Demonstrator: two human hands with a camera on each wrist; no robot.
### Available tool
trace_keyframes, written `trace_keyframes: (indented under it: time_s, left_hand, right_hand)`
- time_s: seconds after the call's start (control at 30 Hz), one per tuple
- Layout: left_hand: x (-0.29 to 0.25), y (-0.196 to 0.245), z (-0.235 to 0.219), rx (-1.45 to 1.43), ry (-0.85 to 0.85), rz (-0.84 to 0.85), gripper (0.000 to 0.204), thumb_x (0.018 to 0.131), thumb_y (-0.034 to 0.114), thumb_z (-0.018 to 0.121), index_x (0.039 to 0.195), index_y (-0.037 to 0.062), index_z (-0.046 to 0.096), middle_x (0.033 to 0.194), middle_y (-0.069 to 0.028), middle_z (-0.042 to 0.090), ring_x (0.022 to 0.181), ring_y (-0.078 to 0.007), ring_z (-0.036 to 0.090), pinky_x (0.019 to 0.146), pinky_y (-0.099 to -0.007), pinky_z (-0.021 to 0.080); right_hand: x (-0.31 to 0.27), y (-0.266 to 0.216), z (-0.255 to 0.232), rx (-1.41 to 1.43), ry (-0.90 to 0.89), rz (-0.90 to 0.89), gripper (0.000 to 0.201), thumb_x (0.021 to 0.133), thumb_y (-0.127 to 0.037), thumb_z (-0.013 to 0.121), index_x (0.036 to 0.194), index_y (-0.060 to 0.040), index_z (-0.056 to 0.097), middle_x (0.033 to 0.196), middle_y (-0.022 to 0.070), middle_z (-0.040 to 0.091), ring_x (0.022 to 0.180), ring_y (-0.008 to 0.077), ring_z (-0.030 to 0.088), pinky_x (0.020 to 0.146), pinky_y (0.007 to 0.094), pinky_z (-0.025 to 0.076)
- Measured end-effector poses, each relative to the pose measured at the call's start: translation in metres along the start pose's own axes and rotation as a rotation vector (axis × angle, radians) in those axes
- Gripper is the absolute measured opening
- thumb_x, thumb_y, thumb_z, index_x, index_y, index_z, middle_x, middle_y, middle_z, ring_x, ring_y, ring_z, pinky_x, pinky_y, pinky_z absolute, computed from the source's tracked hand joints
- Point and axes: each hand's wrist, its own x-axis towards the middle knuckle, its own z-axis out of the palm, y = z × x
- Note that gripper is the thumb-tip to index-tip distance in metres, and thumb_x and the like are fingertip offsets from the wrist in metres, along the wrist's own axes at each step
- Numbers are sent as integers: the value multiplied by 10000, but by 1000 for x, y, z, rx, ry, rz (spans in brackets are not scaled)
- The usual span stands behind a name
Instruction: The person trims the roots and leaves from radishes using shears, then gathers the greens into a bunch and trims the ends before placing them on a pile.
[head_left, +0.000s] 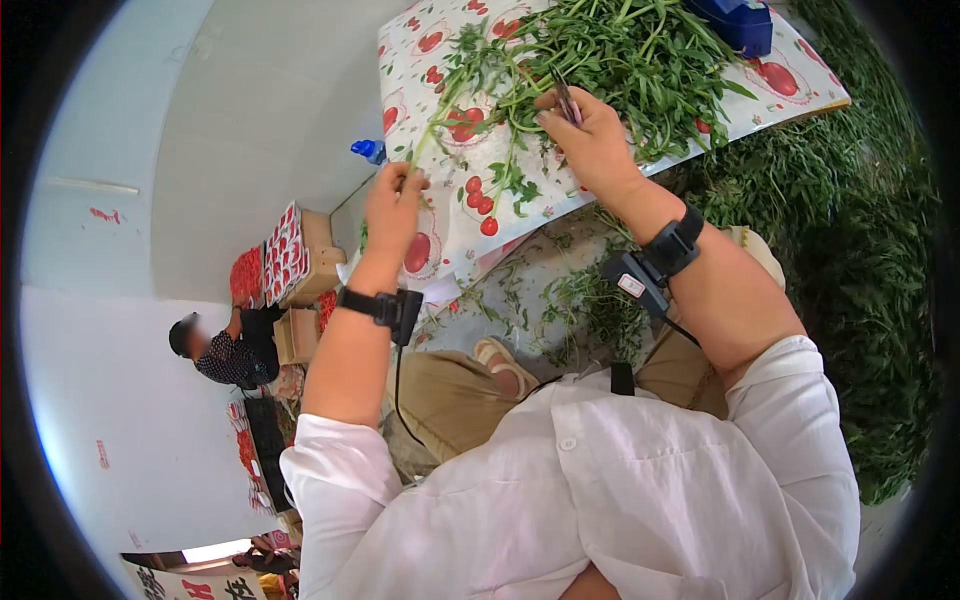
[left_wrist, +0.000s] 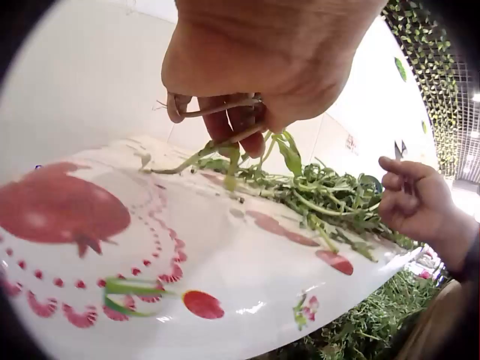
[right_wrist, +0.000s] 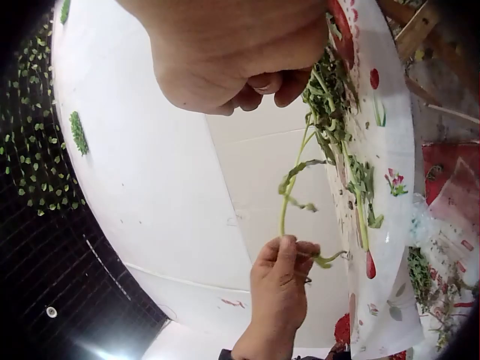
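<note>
My left hand (head_left: 393, 205) pinches the end of a long green plant stem (head_left: 425, 142) over the table's left side. In the right wrist view the stem (right_wrist: 286, 201) runs up from the thumb and fingers, with thin, drooping leaves. My right hand (head_left: 597, 142) grips small dark scissors (head_left: 567, 102), their points directed away from me near the heap's edge. Two narrow pointed blades (left_wrist: 400, 150) show in the left wrist view. Beyond that hand spreads a heap of leafy green stems (head_left: 640, 65). A few loose sprigs (head_left: 514, 182) lie between the hands.
A white tablecloth (head_left: 545, 205) with red fruit prints covers the table. A dark blue container (head_left: 742, 25) stands at the far right, a blue bottle top (head_left: 369, 151) at the left edge. More greenery (head_left: 850, 250) is heaped at right. Another person (head_left: 235, 355) sits beside boxes (head_left: 318, 262).
</note>
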Motion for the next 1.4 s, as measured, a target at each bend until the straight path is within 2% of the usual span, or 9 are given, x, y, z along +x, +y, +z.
trace_keyframes:
  time_s: [0.13,0.37,0.4,0.5,0.73,0.97,1.07,1.17,1.4]
  left_hand:
    - [-31,23,-36,-145,43,-4,157,883,146,518,937,-1,513,763,-39,591,700,-82,538,656,-226,435]
    - [-90,23,-50,-825,188,-191,88,918,166,469,884,85,460,660,18,430,633,-118,441,650,-295,411]
    - [-97,29,-49,-922,261,-250,123,926,169,448,824,103,434,634,35,344,610,-118,378,642,-294,382]
    - [-124,27,-58,-1241,359,-262,149,934,180,430,806,105,433,621,36,335,593,-104,345,626,-269,349]
    - [-179,31,-88,-1532,523,-156,160,934,192,420,815,95,467,546,45,291,510,-73,280,532,-239,253]
    - [-197,45,-107,-1471,596,216,219,940,207,405,830,30,473,560,30,266,518,-80,272,522,-246,249]
    - [-183,59,-95,-1336,481,255,164,937,235,426,870,90,467,561,52,284,508,-64,268,511,-233,250]
    - [-167,62,-70,-1186,473,203,158,936,235,434,919,81,466,571,46,295,512,-60,275,505,-232,263]
    - [-161,-5,-25,-977,369,-120,179,932,249,446,961,73,459,602,47,333,536,-48,313,521,-213,292]
  right_hand:
    - [-1,5,4,66,-20,46,170,780,-125,575,899,-4,575,626,11,507,571,94,454,537,247,383]
    - [-23,12,9,45,-172,128,156,800,-103,559,915,-1,580,652,-7,505,582,71,436,526,227,361]
    - [-27,15,10,-69,-186,45,172,799,-94,551,942,-1,579,666,13,522,601,82,462,550,240,389]
    - [-36,19,15,-177,-282,-82,208,797,-83,543,987,-5,571,691,40,540,628,98,483,583,255,415]
    - [-28,6,17,-115,-302,183,215,800,-67,536,996,16,563,708,31,546,634,88,482,574,245,406]
    - [-29,4,20,-145,-280,221,180,806,-68,536,962,19,564,696,19,543,627,78,490,570,235,408]
    - [-32,3,21,-125,-251,236,171,809,-72,543,955,14,569,690,19,541,624,79,494,570,234,413]
    - [-40,-2,17,-61,-263,233,174,827,-116,546,957,-3,566,661,10,520,584,78,469,528,229,382]
    - [-89,-31,11,-47,-377,583,372,915,-358,363,916,-36,548,620,2,472,544,81,418,466,235,313]
